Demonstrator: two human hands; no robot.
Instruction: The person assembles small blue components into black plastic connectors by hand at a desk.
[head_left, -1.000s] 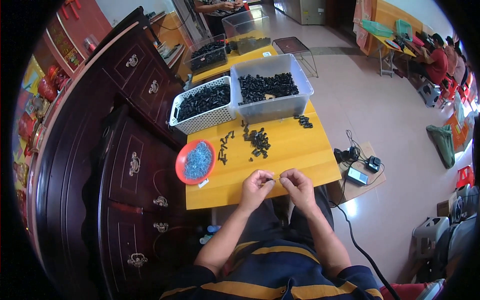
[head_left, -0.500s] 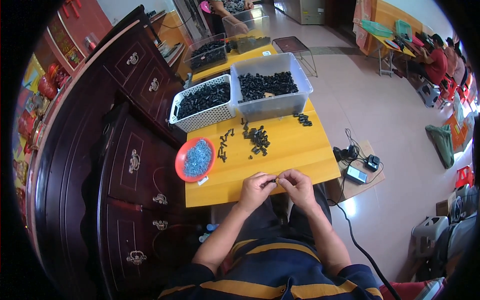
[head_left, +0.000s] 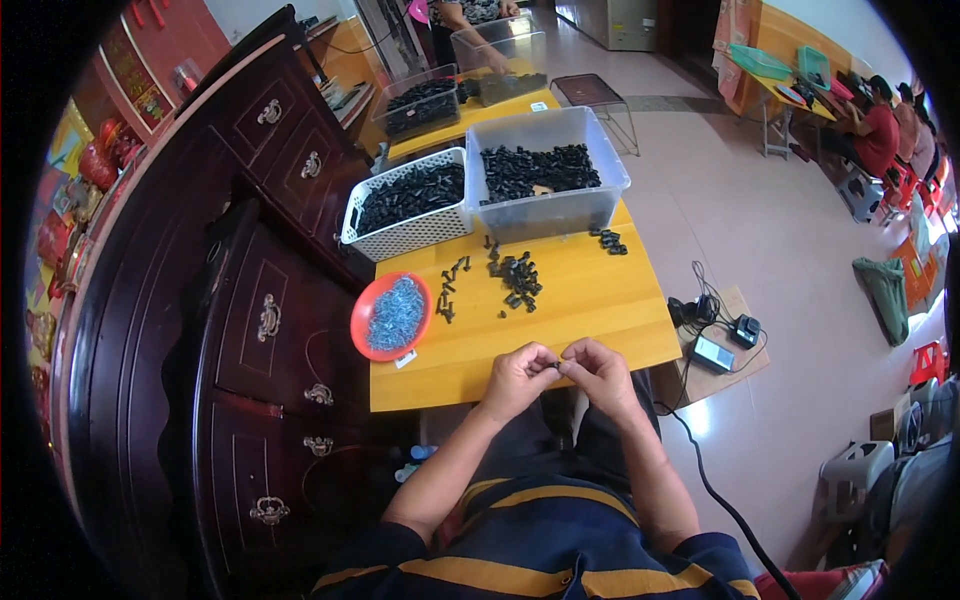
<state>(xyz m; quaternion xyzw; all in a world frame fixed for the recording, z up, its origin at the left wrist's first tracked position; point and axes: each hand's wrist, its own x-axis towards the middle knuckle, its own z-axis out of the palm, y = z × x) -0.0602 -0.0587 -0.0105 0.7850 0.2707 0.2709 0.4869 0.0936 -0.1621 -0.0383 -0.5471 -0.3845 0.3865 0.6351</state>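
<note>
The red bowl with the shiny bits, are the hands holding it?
No, the red bowl stands on the yellow table, and the left hand and right hand meet around a small dark piece.

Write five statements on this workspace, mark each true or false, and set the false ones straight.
1. The left hand and the right hand come together at a small dark piece. True.
2. The red bowl is filled with black parts. False: the red bowl holds thin silvery-blue pieces.
3. The white perforated basket stands to the left of the large clear bin. True.
4. Every black part is inside a container. False: a loose pile of black parts lies on the yellow table.
5. The green bag hangs from the table. False: the green bag is on the floor, off to the right.
</note>
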